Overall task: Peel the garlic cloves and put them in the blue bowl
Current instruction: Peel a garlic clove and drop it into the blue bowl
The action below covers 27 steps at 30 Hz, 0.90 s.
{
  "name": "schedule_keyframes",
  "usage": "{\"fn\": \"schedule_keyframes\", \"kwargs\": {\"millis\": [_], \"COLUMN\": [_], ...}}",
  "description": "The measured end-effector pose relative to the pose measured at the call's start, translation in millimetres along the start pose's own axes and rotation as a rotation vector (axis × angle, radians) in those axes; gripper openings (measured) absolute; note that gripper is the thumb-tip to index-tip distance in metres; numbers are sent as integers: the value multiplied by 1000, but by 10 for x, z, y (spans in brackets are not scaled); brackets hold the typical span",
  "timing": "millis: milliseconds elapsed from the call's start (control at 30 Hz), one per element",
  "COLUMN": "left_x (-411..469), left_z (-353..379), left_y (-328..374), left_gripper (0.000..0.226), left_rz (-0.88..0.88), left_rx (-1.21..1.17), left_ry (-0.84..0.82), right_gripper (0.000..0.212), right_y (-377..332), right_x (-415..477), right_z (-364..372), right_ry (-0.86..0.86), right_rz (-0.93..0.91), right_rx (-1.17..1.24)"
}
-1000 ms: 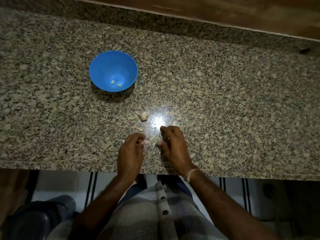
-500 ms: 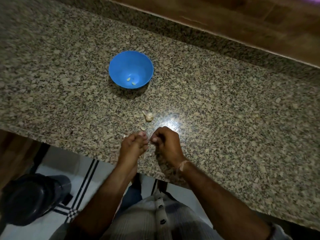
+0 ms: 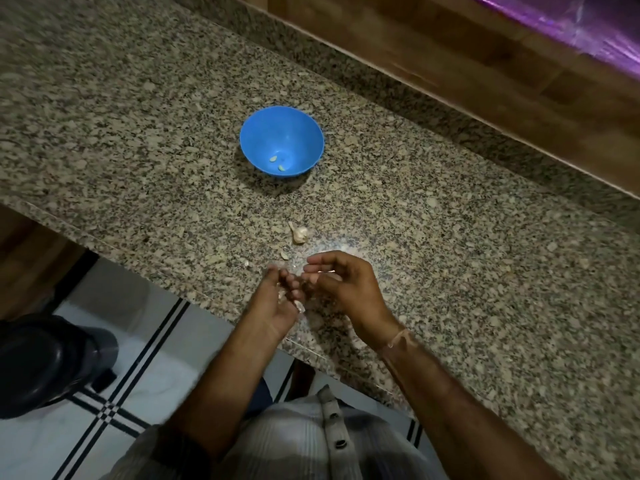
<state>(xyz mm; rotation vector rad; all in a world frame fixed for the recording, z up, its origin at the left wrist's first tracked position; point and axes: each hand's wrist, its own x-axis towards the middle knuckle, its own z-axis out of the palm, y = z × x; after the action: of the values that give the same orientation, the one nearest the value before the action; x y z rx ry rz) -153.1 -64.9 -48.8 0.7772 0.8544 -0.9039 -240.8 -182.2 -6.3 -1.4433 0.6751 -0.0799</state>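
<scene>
Your left hand (image 3: 277, 301) is over the near edge of the counter (image 3: 450, 254). Its fingers are curled in & it pinches a small pale clove (image 3: 300, 307) at the fingertips, on the side next to your right hand (image 3: 343, 287). The clove is blurry, so I can't tell which way its tip points or how its long side runs. Your right hand sits just beside the left, fingertips almost touching it. Its fingers are bent w/ the thumb & first finger a bit apart. Can't tell if it holds anything.

A garlic chunk (image 3: 300, 233) lies on the counter just past your hands, btwn them & the blue bowl (image 3: 263, 133). It touches neither hand. Its thin stem end points away from you & a bit left, toward the bowl. The fat end is nearer your right hand. So its long side runs approx. from hands to bowl. Small skin bits (image 3: 284, 255) lie near it, close to your left fingertips.

The blue bowl stands upright farther back, well apart from both hands. Two peeled cloves (image 3: 273, 158) lie flat at the bottom, side by side, on the side nearest you.

Down left, below the counter edge, a dark bin (image 3: 45, 362) stands on the white floor (image 3: 31, 445) w/ black lines. A thin band (image 3: 398, 337) is round your right wrist.
</scene>
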Motion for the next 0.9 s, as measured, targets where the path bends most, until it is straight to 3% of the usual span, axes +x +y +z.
{"fn": "schedule_keyframes", "kwargs": {"millis": [67,133,200,267,333,400,600,733,900], "left_x": [-1,9,23,23,17,14,-63,-98,-139], "left_z": [-79,-177,-271,-344,-405,-461,-582,-651,-663], "left_y": [56,115,166,200,221,241,282,263,244], "left_gripper": [45,47,47,49,52,54,66,64,64], "left_rz": [21,29,33,37,49,68,100,110,120], "left_rx": [-21,-42,-45,-63,-81,-86,-119,-138,-173], "left_ry": [9,-6,-43,-78,-95,-92,-110,-129,-112], "right_gripper": [25,25,32,59,73,76,69,77,46], "right_y": [135,338,549,742,882,953,853,850,860], "right_x": [-23,-90,-169,-246,-302,-300,-84,-146,-24], "right_z": [-138,-258,-339,-372,-320,-211,12,-14,120], "right_ry": [33,101,162,83,-2,-3,-166,-68,2], "right_rz": [81,99,-84,-242,-250,-247,-388,-408,-452], "right_rx": [94,40,-288,-774,-1117,-1257,-1205,-1028,-823]}}
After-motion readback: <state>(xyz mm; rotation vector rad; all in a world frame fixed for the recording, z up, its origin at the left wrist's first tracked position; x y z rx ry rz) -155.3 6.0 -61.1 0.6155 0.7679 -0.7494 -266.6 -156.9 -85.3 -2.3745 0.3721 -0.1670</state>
